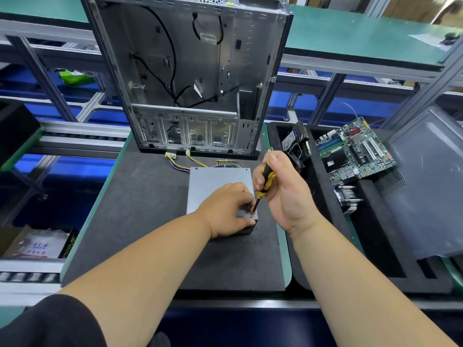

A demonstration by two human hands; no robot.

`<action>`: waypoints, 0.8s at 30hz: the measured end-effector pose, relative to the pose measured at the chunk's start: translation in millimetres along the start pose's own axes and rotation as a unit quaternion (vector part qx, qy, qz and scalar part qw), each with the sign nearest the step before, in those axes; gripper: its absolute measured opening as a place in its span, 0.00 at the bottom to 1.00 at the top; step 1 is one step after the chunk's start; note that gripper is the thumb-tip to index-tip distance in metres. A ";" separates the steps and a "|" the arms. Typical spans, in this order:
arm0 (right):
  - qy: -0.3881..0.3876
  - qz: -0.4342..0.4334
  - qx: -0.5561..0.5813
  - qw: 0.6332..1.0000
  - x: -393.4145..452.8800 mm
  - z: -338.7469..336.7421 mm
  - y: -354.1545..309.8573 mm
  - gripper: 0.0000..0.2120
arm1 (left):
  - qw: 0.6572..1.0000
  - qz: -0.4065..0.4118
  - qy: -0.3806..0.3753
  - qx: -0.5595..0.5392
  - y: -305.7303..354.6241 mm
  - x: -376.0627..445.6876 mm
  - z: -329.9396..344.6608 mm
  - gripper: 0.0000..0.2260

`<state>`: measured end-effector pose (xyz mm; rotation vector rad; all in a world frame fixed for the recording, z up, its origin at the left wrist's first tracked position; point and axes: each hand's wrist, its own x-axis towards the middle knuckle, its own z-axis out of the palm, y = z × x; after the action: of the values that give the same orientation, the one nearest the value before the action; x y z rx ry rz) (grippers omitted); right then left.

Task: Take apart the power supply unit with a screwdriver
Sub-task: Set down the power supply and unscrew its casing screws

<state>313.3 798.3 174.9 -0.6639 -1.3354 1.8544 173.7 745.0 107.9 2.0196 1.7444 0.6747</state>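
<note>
Gripping the screwdriver, right hand; left hand fingers pinch its shaft.

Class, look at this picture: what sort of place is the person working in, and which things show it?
Probably an electronics disassembly line. A stripped grey metal computer case stands on a black foam mat, a green motherboard lies in a black foam tray, and roller conveyor rails run alongside.

Both forearms reach forward; the left grip lies knuckles-up with fingers curled, just beside the right grip, whose fingers are wrapped closed.
</note>
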 end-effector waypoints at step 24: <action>0.001 0.015 0.024 1.000 3.1 1.5 -1.0 0.09 | 1.000 -0.016 -0.004 -0.009 1.7 -0.4 0.2 0.14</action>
<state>310.5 800.2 176.3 -0.6643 -1.2822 1.9037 175.1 744.3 108.7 1.9754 1.7562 0.6686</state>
